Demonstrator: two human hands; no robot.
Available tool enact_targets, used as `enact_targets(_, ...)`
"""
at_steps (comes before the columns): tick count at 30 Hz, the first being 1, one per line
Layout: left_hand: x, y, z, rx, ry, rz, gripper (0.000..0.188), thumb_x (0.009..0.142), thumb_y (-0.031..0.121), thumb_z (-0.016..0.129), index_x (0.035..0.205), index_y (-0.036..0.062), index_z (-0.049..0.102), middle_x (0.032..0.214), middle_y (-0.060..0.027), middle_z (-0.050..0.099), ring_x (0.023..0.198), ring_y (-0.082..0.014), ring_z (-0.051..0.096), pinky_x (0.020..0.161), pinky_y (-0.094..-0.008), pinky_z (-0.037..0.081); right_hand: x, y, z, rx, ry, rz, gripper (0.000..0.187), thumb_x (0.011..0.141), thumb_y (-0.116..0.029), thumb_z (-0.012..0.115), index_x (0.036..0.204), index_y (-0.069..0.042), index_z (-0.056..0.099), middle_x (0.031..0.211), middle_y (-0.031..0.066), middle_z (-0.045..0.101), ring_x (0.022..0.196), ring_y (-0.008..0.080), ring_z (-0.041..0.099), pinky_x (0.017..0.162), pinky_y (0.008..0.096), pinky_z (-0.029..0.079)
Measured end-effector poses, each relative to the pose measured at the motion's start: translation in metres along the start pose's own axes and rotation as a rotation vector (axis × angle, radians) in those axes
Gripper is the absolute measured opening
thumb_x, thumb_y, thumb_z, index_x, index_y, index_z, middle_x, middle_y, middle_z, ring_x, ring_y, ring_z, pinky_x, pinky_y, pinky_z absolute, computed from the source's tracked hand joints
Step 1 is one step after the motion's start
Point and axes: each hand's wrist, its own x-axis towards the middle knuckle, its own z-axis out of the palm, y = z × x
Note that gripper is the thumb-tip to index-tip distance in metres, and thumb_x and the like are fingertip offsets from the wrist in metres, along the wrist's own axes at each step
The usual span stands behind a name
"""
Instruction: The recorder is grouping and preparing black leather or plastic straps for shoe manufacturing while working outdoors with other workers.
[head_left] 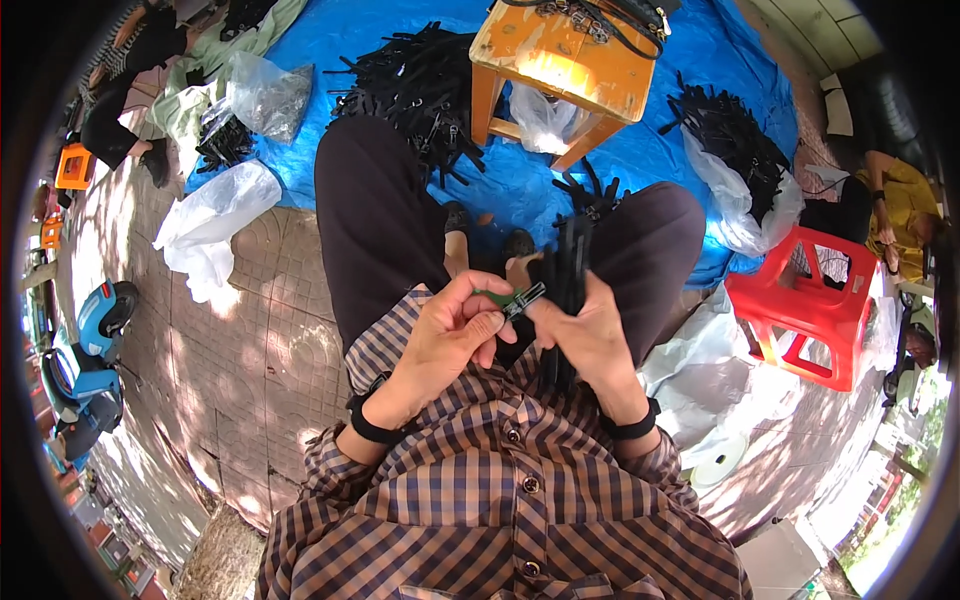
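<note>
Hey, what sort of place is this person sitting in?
It looks like an outdoor paved spot, perhaps a sidewalk, used as an informal workplace: black straps lie heaped on a blue tarp, sunlight dapples the paving, and a blue scooter stands nearby.

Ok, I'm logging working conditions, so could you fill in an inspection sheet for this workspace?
Surface: blue tarp over part of the paving.
Job's things: held black straps; small green-silver piece; strap piles on the tarp.
Clutter: plastic bags lying about; wooden stool with dark strap-like items on top.
Hands: left hand pinches the piece; right hand holds the straps, thumb close to the piece.
Cables: nothing seen that is clearly one.
Surroundings: red stool at right, blue scooter far left, other people towards both edges.
</note>
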Motion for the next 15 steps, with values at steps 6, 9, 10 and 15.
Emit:
enact_targets(6, -0.001, -0.002, 0.003, 0.211, 0.035, 0.167, 0.026, 0.091, 0.002, 0.048, 0.117, 0.0035, 0.051, 0.079, -0.0057, 0.062, 0.055, -0.0053, 0.052, 0.05, -0.018, 0.043, -0.001, -0.003, 0.011, -0.074, 0.035, -0.024, 0.023, 0.081, -0.003, 0.061, 0.102, 0.001, 0.055, 0.067, 0.0012, 0.056, 0.05, 0.0063, 0.051, 0.045, 0.0218, 0.041)
enact_targets(9, 0.0, 0.0, -0.002, 0.235, 0.031, 0.143, 0.026, 0.089, -0.001, 0.047, 0.114, 0.0036, 0.054, 0.081, -0.0053, 0.063, 0.056, -0.0051, 0.054, 0.052, -0.0183, 0.044, -0.001, -0.006, 0.0, 0.037, 0.114, -0.021, 0.016, 0.083, -0.005, 0.063, 0.097, 0.003, 0.06, 0.06, -0.0006, 0.053, 0.047, 0.0057, 0.046, 0.046, 0.0206, 0.036)
enact_targets(10, -0.001, 0.0, -0.001, 0.237, 0.006, 0.145, 0.025, 0.089, -0.001, 0.047, 0.113, 0.004, 0.055, 0.08, -0.0049, 0.063, 0.056, -0.0052, 0.055, 0.052, -0.0185, 0.044, -0.003, -0.01, -0.005, 0.084, 0.139, -0.06, 0.017, 0.084, -0.007, 0.064, 0.096, 0.003, 0.06, 0.061, -0.0002, 0.053, 0.046, 0.0061, 0.045, 0.046, 0.0208, 0.036)
enact_targets(15, -0.002, -0.004, 0.004, 0.546, -0.022, 0.242, 0.022, 0.088, -0.004, 0.051, 0.109, -0.0016, 0.055, 0.087, -0.0062, 0.063, 0.071, -0.0086, 0.062, 0.063, -0.0212, 0.051, -0.004, 0.002, 0.002, 0.066, 0.056, -0.125, 0.034, 0.083, -0.004, 0.066, 0.113, 0.003, 0.051, 0.064, 0.002, 0.055, 0.046, 0.0057, 0.047, 0.042, 0.0195, 0.037)
